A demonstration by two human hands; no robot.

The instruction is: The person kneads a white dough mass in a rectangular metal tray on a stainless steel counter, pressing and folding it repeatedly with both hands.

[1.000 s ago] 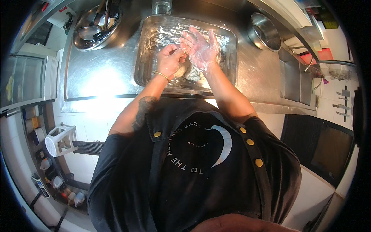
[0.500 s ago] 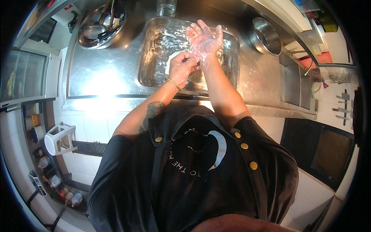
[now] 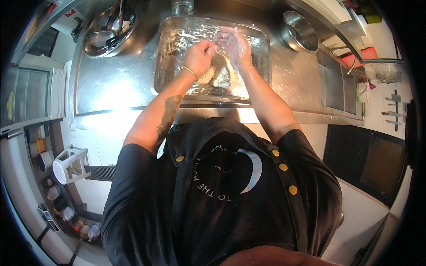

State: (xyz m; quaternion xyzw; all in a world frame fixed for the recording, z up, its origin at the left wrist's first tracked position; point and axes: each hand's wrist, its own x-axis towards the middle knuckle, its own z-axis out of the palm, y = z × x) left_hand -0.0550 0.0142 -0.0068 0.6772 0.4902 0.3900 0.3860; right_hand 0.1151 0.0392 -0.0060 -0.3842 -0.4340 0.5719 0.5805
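Observation:
A rectangular steel tray [image 3: 166,66] smeared with white flour holds a pale, flour-dusted lump of dough [image 3: 220,76]. Above the dough, my left hand [image 3: 199,56] has its fingertips pinched together at my right hand's fingers; whatever they may hold is hidden. A gold bangle circles my left wrist. My right hand [image 3: 233,48] is coated in white, palm turned inward, fingers loosely bent and apart over the tray.
A steel bowl of utensils [image 3: 109,34] stands at the back left, another steel bowl [image 3: 300,31] at the right, a glass container [image 3: 183,6] behind the tray. A sink basin [image 3: 329,80] is on the right, a white stool [image 3: 69,166] below left.
My left hand has moved up and left from my right wrist to my right fingers since half a second ago. My right hand has tilted inward, and more dough shows beneath them.

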